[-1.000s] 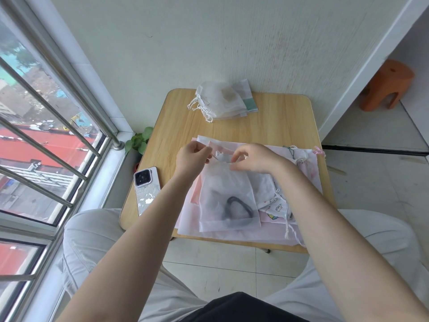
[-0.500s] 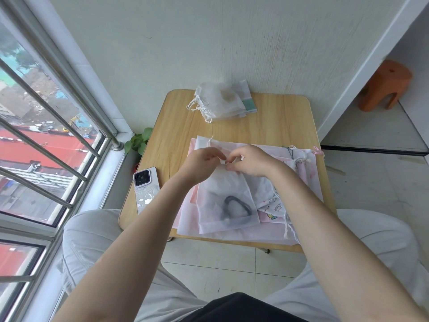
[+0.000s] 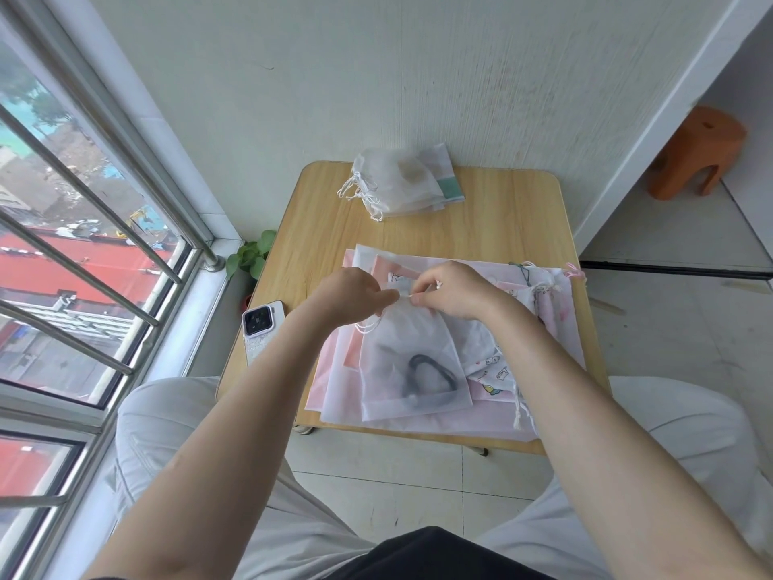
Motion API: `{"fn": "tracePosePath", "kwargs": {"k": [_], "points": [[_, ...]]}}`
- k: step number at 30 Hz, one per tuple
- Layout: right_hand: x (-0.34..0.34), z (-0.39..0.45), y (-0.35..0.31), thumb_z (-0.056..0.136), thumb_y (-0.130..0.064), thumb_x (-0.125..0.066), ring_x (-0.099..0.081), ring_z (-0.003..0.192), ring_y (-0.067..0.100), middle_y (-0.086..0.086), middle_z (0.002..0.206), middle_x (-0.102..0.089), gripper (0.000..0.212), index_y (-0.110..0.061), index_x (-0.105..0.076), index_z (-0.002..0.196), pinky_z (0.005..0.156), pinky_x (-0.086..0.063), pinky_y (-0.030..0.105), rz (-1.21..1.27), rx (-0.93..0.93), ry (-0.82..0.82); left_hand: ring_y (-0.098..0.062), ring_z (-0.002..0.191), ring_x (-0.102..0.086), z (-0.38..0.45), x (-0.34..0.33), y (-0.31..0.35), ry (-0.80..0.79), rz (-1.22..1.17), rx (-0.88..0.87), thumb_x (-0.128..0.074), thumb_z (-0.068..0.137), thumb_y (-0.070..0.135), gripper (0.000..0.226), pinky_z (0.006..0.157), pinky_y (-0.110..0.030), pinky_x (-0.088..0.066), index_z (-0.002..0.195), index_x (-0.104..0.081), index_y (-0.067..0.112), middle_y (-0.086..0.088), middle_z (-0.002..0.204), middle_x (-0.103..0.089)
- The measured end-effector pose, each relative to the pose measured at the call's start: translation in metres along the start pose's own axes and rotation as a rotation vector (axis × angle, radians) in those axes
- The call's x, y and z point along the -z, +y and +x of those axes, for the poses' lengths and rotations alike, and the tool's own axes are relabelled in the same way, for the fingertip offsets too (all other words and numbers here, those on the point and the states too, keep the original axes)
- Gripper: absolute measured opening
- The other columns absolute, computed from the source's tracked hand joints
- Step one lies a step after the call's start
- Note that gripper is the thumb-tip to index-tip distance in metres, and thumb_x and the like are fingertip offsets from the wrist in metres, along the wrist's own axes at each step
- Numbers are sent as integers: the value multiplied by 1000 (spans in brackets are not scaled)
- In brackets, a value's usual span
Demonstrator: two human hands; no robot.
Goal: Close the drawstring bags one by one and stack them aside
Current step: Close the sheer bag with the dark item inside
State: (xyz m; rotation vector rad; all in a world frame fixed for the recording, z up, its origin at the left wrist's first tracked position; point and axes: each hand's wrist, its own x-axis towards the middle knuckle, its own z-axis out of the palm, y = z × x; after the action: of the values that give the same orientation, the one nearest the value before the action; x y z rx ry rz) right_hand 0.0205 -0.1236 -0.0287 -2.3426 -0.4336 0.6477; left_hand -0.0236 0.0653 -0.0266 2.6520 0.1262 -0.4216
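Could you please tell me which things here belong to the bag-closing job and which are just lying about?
Job: the translucent bag both hands pinch at its mouth; open bags beneath it; closed stack.
Lying about: phone; plant; orange stool.

Both bare forearms reach forward from the near edge of the table and converge toward its middle. Left hand (image 3: 349, 297): back up, fingers curled inward, fingertips pinched together at its right side. Right hand (image 3: 454, 288): back up, wrist slightly bent, fingers (image 3: 422, 297) curled and pinching toward the left hand. The two hands nearly touch at the fingertips. Knuckles of both are raised off the surface.
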Motion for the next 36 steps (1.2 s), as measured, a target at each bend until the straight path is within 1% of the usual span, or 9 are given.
{"fn": "tracePosePath", "kwargs": {"k": [6, 13, 17, 19, 21, 24, 28, 33, 36], "points": [[0, 0, 1, 88, -30, -69, -52, 70, 8, -6, 70, -63, 9, -26, -70, 80, 63, -39, 26, -38, -9, 19, -7, 83, -59, 0, 1, -4, -30, -84, -72, -68, 84, 33, 8, 61, -14, -39, 82, -71, 26, 12, 88, -66], [1, -1, 2, 88, -29, -69, -57, 75, 8, -12, 75, -61, 8, -28, -69, 79, 60, -38, 22, -55, -20, 37, -13, 63, -63, -8, 8, 5, -35, -534, 19, -50, 92, 26, 33, 70, -26, -48, 77, -72, 6, -5, 69, -71], [0, 0, 2, 87, -31, -69, -58, 81, 9, -12, 80, -61, 8, -29, -69, 80, 63, -40, 22, -66, -21, 41, -18, 50, -43, -6, 7, 5, -52, -400, 56, -50, 96, 40, 41, 60, -30, -43, 74, -71, 12, -4, 56, -43], [0, 0, 1, 87, -30, -69, -57, 79, 9, -12, 79, -60, 8, -27, -70, 81, 62, -39, 21, -62, -18, 45, -16, 51, -33, -6, 7, 4, -79, -573, 45, -52, 97, 33, 35, 52, -27, -33, 75, -68, 11, 1, 54, -36], [0, -1, 0, 87, -31, -70, -57, 77, 10, -9, 81, -62, 7, -26, -71, 83, 62, -39, 20, -58, -14, 45, -13, 53, -34, -7, 5, 4, -97, -791, 10, -51, 100, 29, 31, 50, -23, -29, 80, -66, 11, 5, 57, -41], [-1, -3, -2, 88, -31, -68, -57, 79, 12, -10, 79, -61, 6, -26, -70, 85, 61, -38, 20, -67, -19, 37, -12, 65, -47, -6, -4, 4, -71, -898, -27, -50, 101, 25, 27, 56, -22, -35, 86, -68, 12, 7, 78, -60], [-2, -5, -2, 89, -33, -67, -57, 87, 15, -6, 90, -61, 7, -27, -67, 86, 63, -38, 23, -108, -35, 32, -13, 63, -48, -5, -16, 5, -99, -953, -9, -51, 100, 19, 22, 56, -22, -32, 98, -71, 11, 2, 93, -67], [1, -7, -3, 84, -37, -70, -53, 66, 11, -1, 80, -68, 25, -14, -71, 76, 56, -38, 24, -133, -92, 10, -9, 44, -37, -5, -19, 14, 91, -806, 113, -70, 89, 27, 21, 47, -17, -33, 85, -75, 7, 5, 63, -58], [8, -9, -6, 85, -30, -67, -51, 61, 9, 0, 76, -70, 21, -12, -70, 74, 57, -37, 25, -76, -86, 19, -8, 42, -29, -2, -20, 18, 115, -653, 93, -71, 87, 26, 32, 44, -17, -26, 66, -62, 3, 2, 55, -43]]}}
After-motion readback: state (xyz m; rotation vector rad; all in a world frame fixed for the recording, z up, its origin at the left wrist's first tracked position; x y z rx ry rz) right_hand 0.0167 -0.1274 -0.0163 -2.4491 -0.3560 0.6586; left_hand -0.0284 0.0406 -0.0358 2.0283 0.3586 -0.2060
